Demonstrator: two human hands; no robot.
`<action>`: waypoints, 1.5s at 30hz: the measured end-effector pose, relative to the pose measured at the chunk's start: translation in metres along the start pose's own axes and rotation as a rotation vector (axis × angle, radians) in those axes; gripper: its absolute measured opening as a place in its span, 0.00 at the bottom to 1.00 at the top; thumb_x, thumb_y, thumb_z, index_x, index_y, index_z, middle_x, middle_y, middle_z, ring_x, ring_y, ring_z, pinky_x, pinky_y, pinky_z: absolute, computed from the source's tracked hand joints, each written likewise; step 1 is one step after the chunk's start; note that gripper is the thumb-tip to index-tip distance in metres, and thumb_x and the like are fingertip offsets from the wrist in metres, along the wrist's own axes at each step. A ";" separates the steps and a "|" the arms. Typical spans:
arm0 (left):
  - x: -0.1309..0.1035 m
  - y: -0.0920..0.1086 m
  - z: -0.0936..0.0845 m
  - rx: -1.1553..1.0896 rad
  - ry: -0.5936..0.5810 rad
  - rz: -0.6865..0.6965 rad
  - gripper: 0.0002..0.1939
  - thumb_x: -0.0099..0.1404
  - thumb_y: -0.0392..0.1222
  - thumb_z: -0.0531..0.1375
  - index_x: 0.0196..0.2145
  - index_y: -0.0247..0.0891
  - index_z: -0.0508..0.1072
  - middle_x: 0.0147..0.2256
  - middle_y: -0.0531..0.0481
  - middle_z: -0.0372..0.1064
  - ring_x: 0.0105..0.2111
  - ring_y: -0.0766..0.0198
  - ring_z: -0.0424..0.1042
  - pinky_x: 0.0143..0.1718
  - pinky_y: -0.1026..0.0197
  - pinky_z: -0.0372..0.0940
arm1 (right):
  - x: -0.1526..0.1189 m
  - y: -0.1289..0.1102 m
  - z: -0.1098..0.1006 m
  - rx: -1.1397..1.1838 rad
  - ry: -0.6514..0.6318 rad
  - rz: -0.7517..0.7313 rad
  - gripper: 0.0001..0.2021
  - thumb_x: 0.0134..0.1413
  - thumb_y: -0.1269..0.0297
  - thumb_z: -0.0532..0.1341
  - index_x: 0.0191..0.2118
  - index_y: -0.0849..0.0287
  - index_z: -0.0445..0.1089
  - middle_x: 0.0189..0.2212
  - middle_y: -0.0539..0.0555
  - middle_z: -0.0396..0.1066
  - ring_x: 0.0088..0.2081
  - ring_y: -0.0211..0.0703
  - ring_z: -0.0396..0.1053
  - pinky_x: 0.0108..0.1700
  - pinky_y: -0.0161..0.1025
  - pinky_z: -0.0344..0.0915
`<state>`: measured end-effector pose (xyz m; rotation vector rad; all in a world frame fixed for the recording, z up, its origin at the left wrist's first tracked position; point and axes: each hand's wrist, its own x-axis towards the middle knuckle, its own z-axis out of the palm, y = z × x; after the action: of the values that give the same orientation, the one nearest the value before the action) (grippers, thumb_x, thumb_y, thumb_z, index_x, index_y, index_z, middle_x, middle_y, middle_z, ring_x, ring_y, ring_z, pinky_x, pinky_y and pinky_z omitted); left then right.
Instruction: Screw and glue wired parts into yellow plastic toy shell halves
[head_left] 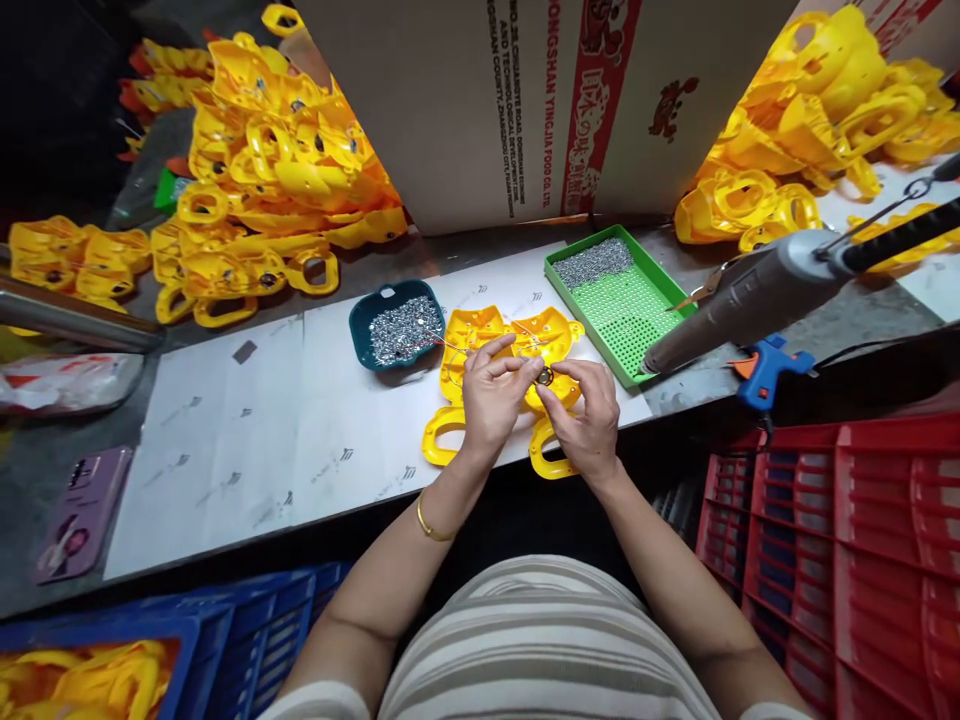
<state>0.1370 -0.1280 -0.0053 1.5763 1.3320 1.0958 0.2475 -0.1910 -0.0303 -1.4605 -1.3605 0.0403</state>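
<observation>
Two yellow plastic shell halves (471,330) with loop handles lie side by side on the white sheet. Over them, my left hand (495,388) and my right hand (589,408) meet at a small round dark part (544,376). Both hands pinch it between thumb and fingertips. Thin wires run across the shells near my left fingers. Left of the shells stands a dark teal tray (362,345) of small metal pieces. To their right is a green perforated tray (652,290) with more small metal pieces in its far corner.
Piles of yellow shells (300,180) rise at the back left and back right. A cardboard box (450,120) stands behind. A grey hanging tool (735,290), a blue glue gun (772,372) and red crates (862,530) are at right; a phone (84,515) lies at left.
</observation>
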 end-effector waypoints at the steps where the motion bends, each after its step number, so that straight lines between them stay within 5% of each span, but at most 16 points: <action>1: 0.000 0.000 0.001 0.007 0.003 0.006 0.06 0.58 0.43 0.68 0.26 0.40 0.79 0.47 0.47 0.74 0.53 0.55 0.69 0.62 0.46 0.52 | 0.000 0.000 0.000 -0.014 0.002 -0.005 0.08 0.57 0.65 0.65 0.44 0.57 0.72 0.39 0.55 0.75 0.44 0.47 0.70 0.48 0.47 0.67; 4: -0.002 0.000 0.002 0.006 -0.009 0.032 0.06 0.59 0.44 0.67 0.27 0.39 0.80 0.46 0.46 0.75 0.52 0.55 0.70 0.62 0.47 0.54 | 0.002 0.003 -0.003 -0.047 0.008 -0.003 0.07 0.59 0.63 0.63 0.42 0.56 0.74 0.39 0.55 0.75 0.43 0.47 0.70 0.48 0.46 0.66; 7: -0.009 -0.003 -0.003 0.020 -0.071 0.104 0.10 0.63 0.45 0.64 0.39 0.39 0.80 0.48 0.44 0.74 0.53 0.56 0.70 0.57 0.50 0.62 | 0.007 0.011 -0.015 -0.066 -0.050 0.032 0.08 0.60 0.61 0.62 0.42 0.56 0.75 0.37 0.55 0.74 0.42 0.46 0.69 0.48 0.45 0.65; 14: -0.037 -0.027 -0.010 0.329 -0.152 0.271 0.25 0.66 0.42 0.59 0.60 0.37 0.64 0.60 0.37 0.61 0.61 0.52 0.61 0.60 0.48 0.62 | 0.016 0.027 -0.029 -0.317 -0.500 -0.002 0.08 0.59 0.63 0.63 0.43 0.55 0.76 0.36 0.54 0.72 0.40 0.47 0.65 0.42 0.43 0.59; 25: -0.039 -0.033 0.001 0.256 -0.310 0.179 0.32 0.66 0.39 0.57 0.66 0.37 0.53 0.62 0.37 0.60 0.55 0.55 0.69 0.49 0.56 0.72 | 0.021 0.020 -0.017 -0.513 -0.616 -0.035 0.08 0.61 0.62 0.61 0.42 0.53 0.76 0.39 0.54 0.74 0.43 0.49 0.63 0.41 0.44 0.48; 31: -0.037 -0.033 0.005 0.162 -0.306 0.126 0.30 0.66 0.37 0.55 0.65 0.39 0.55 0.62 0.35 0.56 0.37 0.64 0.75 0.39 0.60 0.73 | 0.025 0.022 -0.012 -0.510 -0.618 -0.043 0.07 0.61 0.62 0.60 0.40 0.55 0.76 0.35 0.54 0.75 0.41 0.50 0.63 0.42 0.46 0.50; 36: -0.044 -0.030 0.000 0.183 -0.291 0.099 0.33 0.64 0.36 0.56 0.65 0.41 0.54 0.62 0.35 0.56 0.24 0.73 0.69 0.33 0.63 0.72 | 0.017 0.029 -0.016 -0.317 -0.650 -0.106 0.07 0.60 0.67 0.61 0.42 0.58 0.76 0.36 0.56 0.71 0.40 0.47 0.63 0.42 0.43 0.60; 40: -0.046 -0.027 -0.006 0.281 -0.281 0.088 0.35 0.61 0.35 0.58 0.65 0.37 0.55 0.58 0.36 0.63 0.37 0.61 0.74 0.40 0.58 0.72 | 0.005 0.036 -0.019 -0.203 -0.584 -0.077 0.08 0.60 0.68 0.60 0.42 0.58 0.76 0.37 0.56 0.65 0.39 0.44 0.63 0.39 0.40 0.64; 45: -0.029 -0.022 -0.008 0.453 -0.315 0.145 0.28 0.61 0.35 0.60 0.59 0.34 0.63 0.55 0.37 0.67 0.54 0.50 0.69 0.54 0.48 0.66 | 0.003 0.033 -0.020 -0.278 -0.557 -0.080 0.07 0.60 0.65 0.62 0.40 0.58 0.76 0.36 0.55 0.65 0.37 0.43 0.63 0.36 0.39 0.60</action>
<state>0.1204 -0.1532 -0.0272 2.1040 1.3210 0.6102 0.2834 -0.1939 -0.0430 -1.6981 -1.9348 0.2274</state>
